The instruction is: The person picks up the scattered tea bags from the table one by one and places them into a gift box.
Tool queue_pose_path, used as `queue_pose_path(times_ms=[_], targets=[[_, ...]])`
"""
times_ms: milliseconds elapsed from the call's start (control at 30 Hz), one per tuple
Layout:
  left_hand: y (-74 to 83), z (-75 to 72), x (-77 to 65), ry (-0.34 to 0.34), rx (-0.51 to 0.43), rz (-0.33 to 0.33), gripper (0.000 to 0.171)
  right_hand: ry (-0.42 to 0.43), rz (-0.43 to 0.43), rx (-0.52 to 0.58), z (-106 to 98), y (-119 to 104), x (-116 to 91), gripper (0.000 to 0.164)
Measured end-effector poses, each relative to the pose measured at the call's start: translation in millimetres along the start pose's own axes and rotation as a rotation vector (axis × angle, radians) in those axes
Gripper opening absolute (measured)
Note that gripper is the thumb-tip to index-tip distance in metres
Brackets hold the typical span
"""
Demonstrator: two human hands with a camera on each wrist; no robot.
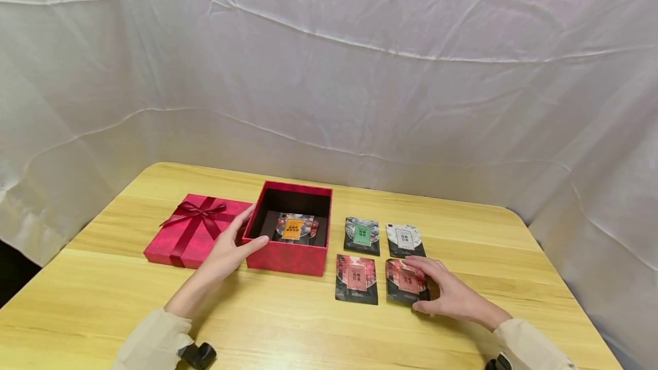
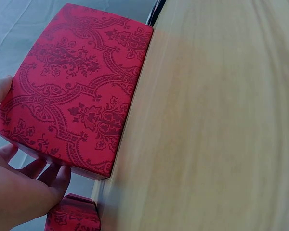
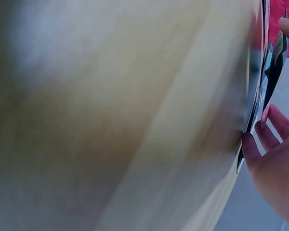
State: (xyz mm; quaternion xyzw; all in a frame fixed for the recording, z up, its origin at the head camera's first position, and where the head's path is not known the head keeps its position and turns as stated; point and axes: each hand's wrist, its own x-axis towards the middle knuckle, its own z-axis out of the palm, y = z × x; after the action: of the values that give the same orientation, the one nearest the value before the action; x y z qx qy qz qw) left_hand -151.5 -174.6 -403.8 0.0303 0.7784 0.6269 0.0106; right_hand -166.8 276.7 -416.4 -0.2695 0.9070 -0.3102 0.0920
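Observation:
My left hand [image 1: 226, 253] grips the near left corner of an open red gift box [image 1: 286, 258], thumb at the front rim and fingers along the left side. Dark red ornament covers the box's front wall [image 2: 77, 91] in the left wrist view. Inside lie tea sachets, an orange-labelled one [image 1: 294, 227] on top. At the right, my right hand [image 1: 452, 296] holds a red-labelled tea sachet [image 1: 403, 280] by its edges between thumb and fingers. The sachet [image 3: 278, 62] stands tilted, seen edge-on, in the right wrist view.
Left of the box lies its red lid [image 1: 192, 230] with a dark red bow. Between box and right hand are another red-labelled sachet [image 1: 357, 280] and a green-labelled one [image 1: 362, 236]. A white-labelled sachet [image 1: 405, 240] lies behind the held one. White cloth [image 1: 329, 73] hangs behind the wooden table [image 1: 288, 324].

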Motion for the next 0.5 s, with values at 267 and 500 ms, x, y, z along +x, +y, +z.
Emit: queue_pose_path(times_ms=[267,500], targets=[[2.1,-0.5,-0.2,-0.006,0.005,-0.014,0.079,0.033,-0.052,-0.021,-0.8,-3.6,2.3,0.08],[1.3,0.1,-0.6,-0.003,-0.004,-0.023,0.079,0.032,-0.078,-0.033,-3.6,-10.7,7.3,0.079]])
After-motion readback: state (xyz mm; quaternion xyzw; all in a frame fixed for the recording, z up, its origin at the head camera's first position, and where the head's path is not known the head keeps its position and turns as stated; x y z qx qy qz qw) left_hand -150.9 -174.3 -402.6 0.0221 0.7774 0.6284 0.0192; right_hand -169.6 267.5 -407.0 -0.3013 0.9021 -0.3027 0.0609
